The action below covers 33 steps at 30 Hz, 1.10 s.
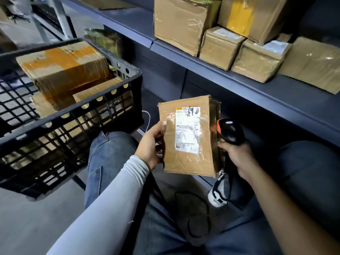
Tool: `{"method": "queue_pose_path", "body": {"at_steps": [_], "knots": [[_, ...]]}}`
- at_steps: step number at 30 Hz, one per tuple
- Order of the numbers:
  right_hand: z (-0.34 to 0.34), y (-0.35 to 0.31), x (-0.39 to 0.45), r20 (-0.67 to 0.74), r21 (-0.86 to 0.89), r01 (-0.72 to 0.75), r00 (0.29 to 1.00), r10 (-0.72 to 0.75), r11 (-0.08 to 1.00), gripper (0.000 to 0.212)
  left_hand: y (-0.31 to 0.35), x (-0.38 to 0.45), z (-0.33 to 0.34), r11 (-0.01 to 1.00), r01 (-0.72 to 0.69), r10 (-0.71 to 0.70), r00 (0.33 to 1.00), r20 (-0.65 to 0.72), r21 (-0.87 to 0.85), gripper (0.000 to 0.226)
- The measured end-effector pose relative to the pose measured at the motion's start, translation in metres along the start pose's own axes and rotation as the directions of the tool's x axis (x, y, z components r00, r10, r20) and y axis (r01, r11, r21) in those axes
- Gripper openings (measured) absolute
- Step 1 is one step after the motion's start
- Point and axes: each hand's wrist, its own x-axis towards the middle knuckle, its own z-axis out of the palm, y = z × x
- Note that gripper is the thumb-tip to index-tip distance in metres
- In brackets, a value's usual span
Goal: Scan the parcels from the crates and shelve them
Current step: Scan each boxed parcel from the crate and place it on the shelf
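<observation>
- Left hand (151, 144), centre of frame: clamped on the left edge of a flat cardboard parcel (189, 137), thumb on the front face, fingers behind it.
- Parcel held upright, face to camera, in mid-air above the lap. White shipping label (187, 129) on its front under clear tape, with a handwritten "69" near the label's top right.
- Right hand (237, 155), just right of the parcel: closed round the grip of a black handheld scanner (232, 132) with an orange trim at the head. Scanner head sits just beside the parcel's right edge; can't tell if they touch.
- Left arm in a light grey sleeve (114, 196), running in from lower left. Right forearm bare.
- Knees in blue jeans (108, 155) below the hands, a white and black shoe (219, 192) under the parcel.
- Black plastic crate (60, 129), left of frame: holds several cardboard boxes, the top one (64, 69) wrapped in orange tape.
- Dark shelf (239, 78) runs across upper right: a row of brown cardboard parcels (220, 46) on it, big ones at the back, smaller ones at the front edge.
</observation>
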Motion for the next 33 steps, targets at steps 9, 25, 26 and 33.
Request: {"method": "queue_pose_path", "body": {"at_steps": [9, 25, 26, 33], "knots": [[-0.012, -0.002, -0.001, 0.043, 0.182, -0.087, 0.996, 0.081, 0.979, 0.047, -0.002, -0.005, 0.004, 0.994, -0.033, 0.018, 0.989, 0.145, 0.101, 0.030], [-0.010, -0.012, -0.002, 0.162, 0.269, -0.145, 0.981, 0.103, 0.952, 0.024, -0.001, 0.000, -0.004, 0.996, 0.016, -0.044, 0.938, 0.344, 0.082, 0.043], [-0.010, -0.012, -0.003, 0.169, 0.270, -0.139, 0.981, 0.096, 0.953, 0.022, 0.000, -0.002, -0.003, 0.997, 0.019, -0.046, 0.935, 0.353, 0.080, 0.045], [-0.013, -0.011, -0.003, 0.166, 0.283, -0.130, 0.982, 0.085, 0.950, 0.010, -0.003, 0.000, -0.003, 0.989, 0.024, -0.075, 0.934, 0.349, 0.148, 0.043]]}}
